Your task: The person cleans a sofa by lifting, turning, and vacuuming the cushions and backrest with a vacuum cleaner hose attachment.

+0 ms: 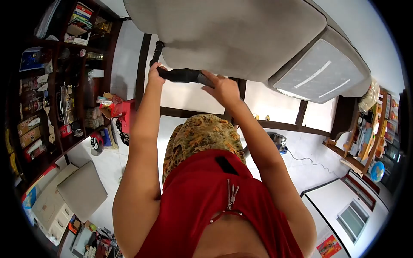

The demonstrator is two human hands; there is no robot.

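Note:
A black handheld tool with a tube and a nozzle (183, 75) spans the space between my two hands. My left hand (156, 74) is wrapped round its left part, just below the angled tube. My right hand (224, 89) grips its ribbed right end. The nozzle tip at the upper left touches or nearly touches the edge of a large grey-beige cushion (241, 38). A grey cushion with white stripes (320, 71) leans at the right. Under the cushions shows a dark wooden frame (185, 112) with pale panels.
Dark shelves (58, 92) full of small items stand at the left, with a red bag (124, 112) beside them. A metal kettle (278, 139) with a cord is on the floor at the right. A grey-topped chair (82, 189) is at the lower left.

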